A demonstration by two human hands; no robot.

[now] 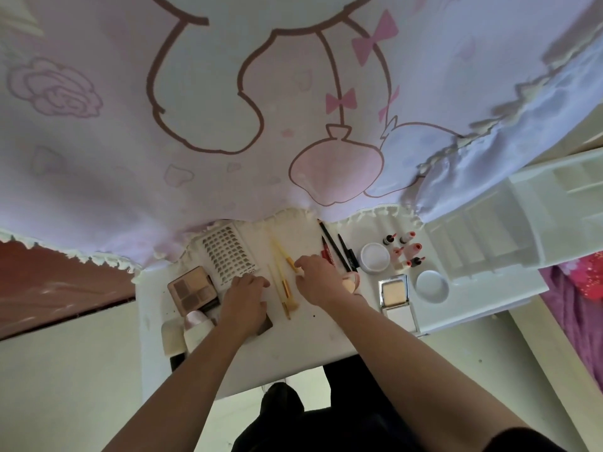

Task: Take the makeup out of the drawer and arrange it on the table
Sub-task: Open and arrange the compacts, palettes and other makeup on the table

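Makeup lies spread over a small white table [293, 347]. My left hand [244, 301] rests flat on a brown palette [266, 324], beside an open eyeshadow palette [192, 291] and a false-lash card [228, 252]. My right hand [318, 278] pinches the tip of a yellow makeup brush [284, 252]. Two more yellow brushes [285, 295] lie between my hands. Dark pencils [332, 246] lie past my right hand. A pink sponge [350, 280] sits by my right wrist.
A white jar [375, 257], its lid [432, 285], several small red-capped bottles [406, 251] and an open powder compact [396, 295] lie to the right. A white drawer organiser [522, 223] stands at far right. Pale bottles [195, 331] sit at the left edge. A pink cartoon curtain [261, 109] hangs behind.
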